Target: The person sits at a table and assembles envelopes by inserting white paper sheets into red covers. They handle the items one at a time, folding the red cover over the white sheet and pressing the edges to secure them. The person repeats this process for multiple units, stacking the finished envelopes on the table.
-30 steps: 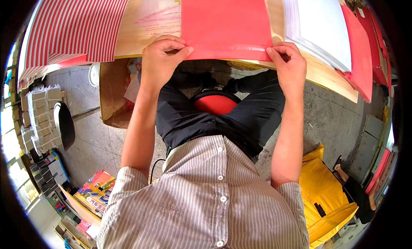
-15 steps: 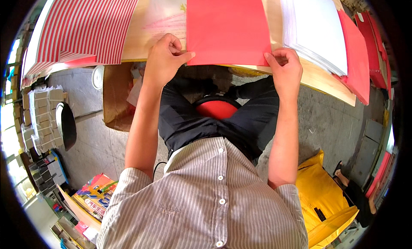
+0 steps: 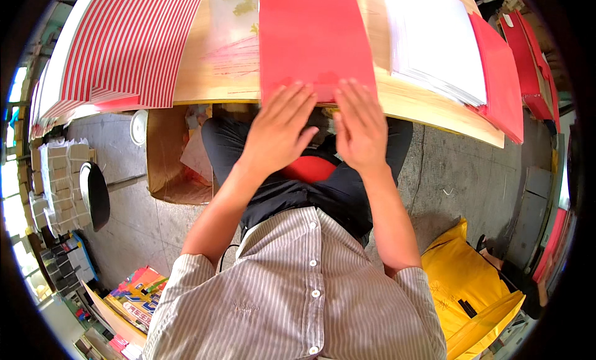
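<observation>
A red sheet (image 3: 315,40) lies on the light wooden table (image 3: 230,90), its near edge at the table's front edge. My left hand (image 3: 279,127) lies flat with fingers stretched over the sheet's near left part. Beside it, my right hand (image 3: 361,124) rests on the near right part, fingers extended too. Neither hand holds anything. Whether the red piece is one sheet or several layers, I cannot tell.
Red-and-white striped sheets (image 3: 133,43) fan out at the left. A white paper stack (image 3: 434,46) sits at the right, with red sheets (image 3: 500,80) beside it. Below the table stands an open cardboard box (image 3: 166,155). A yellow bag (image 3: 465,285) is at my lower right.
Both hands have let go of the sheet's near corners and moved inward, now flat on its near edge. The whole view has shifted slightly.
</observation>
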`<act>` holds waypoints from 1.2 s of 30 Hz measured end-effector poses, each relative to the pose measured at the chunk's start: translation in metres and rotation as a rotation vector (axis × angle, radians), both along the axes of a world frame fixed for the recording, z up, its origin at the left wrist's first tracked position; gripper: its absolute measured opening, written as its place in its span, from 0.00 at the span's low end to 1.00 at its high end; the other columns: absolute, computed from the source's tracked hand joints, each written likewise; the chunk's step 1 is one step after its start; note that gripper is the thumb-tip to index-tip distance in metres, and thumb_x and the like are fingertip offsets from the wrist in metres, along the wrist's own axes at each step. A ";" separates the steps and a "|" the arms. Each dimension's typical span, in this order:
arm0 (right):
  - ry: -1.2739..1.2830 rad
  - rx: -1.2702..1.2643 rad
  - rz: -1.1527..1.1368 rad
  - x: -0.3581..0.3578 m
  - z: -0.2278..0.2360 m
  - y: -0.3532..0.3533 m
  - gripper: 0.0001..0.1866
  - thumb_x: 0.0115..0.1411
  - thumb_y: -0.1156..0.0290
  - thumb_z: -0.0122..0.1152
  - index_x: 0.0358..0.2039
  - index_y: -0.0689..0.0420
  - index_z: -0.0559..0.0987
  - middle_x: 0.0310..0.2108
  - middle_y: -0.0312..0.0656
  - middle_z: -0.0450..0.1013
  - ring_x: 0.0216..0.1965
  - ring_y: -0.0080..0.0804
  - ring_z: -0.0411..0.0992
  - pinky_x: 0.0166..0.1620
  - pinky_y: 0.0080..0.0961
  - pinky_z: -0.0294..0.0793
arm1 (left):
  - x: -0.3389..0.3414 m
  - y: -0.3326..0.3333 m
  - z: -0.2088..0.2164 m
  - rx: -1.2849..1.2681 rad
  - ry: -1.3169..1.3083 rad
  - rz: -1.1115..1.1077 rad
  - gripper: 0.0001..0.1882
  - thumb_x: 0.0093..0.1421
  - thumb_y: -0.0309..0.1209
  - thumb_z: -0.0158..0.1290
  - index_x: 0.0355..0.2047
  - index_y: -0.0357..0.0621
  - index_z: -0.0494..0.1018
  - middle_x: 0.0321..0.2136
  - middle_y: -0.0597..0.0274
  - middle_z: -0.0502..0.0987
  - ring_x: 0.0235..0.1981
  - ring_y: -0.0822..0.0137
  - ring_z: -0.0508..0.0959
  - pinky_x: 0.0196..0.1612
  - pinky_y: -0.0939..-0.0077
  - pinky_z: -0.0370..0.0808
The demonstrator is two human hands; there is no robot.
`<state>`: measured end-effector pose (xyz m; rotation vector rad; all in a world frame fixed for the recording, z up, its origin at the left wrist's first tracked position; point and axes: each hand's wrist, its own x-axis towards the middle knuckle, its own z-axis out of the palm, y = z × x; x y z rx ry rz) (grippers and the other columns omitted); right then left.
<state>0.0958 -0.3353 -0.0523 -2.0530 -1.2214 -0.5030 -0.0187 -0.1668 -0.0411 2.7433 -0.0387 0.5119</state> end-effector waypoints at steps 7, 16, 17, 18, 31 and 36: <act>0.003 -0.124 -0.117 0.021 -0.014 -0.024 0.16 0.63 0.70 0.59 0.49 0.65 0.81 0.55 0.51 0.76 0.62 0.44 0.71 0.66 0.44 0.64 | -0.012 0.017 -0.013 0.113 0.092 0.063 0.35 0.58 0.34 0.60 0.65 0.38 0.65 0.65 0.51 0.66 0.68 0.55 0.64 0.71 0.58 0.59; 0.127 0.144 -0.116 -0.004 -0.014 -0.039 0.11 0.62 0.76 0.58 0.43 0.66 0.81 0.52 0.52 0.77 0.58 0.52 0.72 0.62 0.45 0.67 | -0.014 0.044 -0.011 0.083 -0.053 0.128 0.19 0.58 0.21 0.55 0.51 0.39 0.78 0.53 0.54 0.78 0.57 0.56 0.76 0.59 0.63 0.74; 0.204 0.200 -0.062 -0.016 -0.014 -0.035 0.09 0.61 0.78 0.58 0.41 0.66 0.81 0.48 0.52 0.79 0.53 0.49 0.75 0.59 0.43 0.70 | -0.014 0.049 -0.009 0.088 -0.079 0.127 0.18 0.56 0.21 0.55 0.49 0.39 0.79 0.51 0.54 0.79 0.56 0.56 0.77 0.57 0.64 0.75; 0.387 0.259 0.001 -0.028 -0.019 -0.035 0.09 0.61 0.78 0.59 0.41 0.66 0.81 0.46 0.53 0.79 0.49 0.48 0.77 0.55 0.40 0.73 | -0.010 0.051 -0.008 0.083 -0.105 0.109 0.17 0.55 0.20 0.55 0.47 0.39 0.80 0.49 0.55 0.81 0.54 0.57 0.78 0.56 0.64 0.76; 1.827 1.014 0.110 -0.021 0.026 0.044 0.15 0.67 0.69 0.58 0.52 0.59 0.73 0.45 0.45 0.78 0.40 0.37 0.81 0.39 0.35 0.85 | -0.003 0.026 0.020 0.078 -0.412 -0.019 0.16 0.47 0.18 0.55 0.38 0.39 0.81 0.43 0.57 0.83 0.49 0.59 0.82 0.49 0.65 0.80; 1.710 0.950 0.143 -0.014 0.034 0.031 0.11 0.63 0.78 0.59 0.47 0.60 0.77 0.42 0.42 0.79 0.37 0.30 0.80 0.35 0.28 0.83 | -0.016 0.025 0.009 -0.011 -0.573 -0.087 0.14 0.61 0.32 0.60 0.44 0.38 0.77 0.47 0.49 0.80 0.50 0.49 0.80 0.52 0.59 0.78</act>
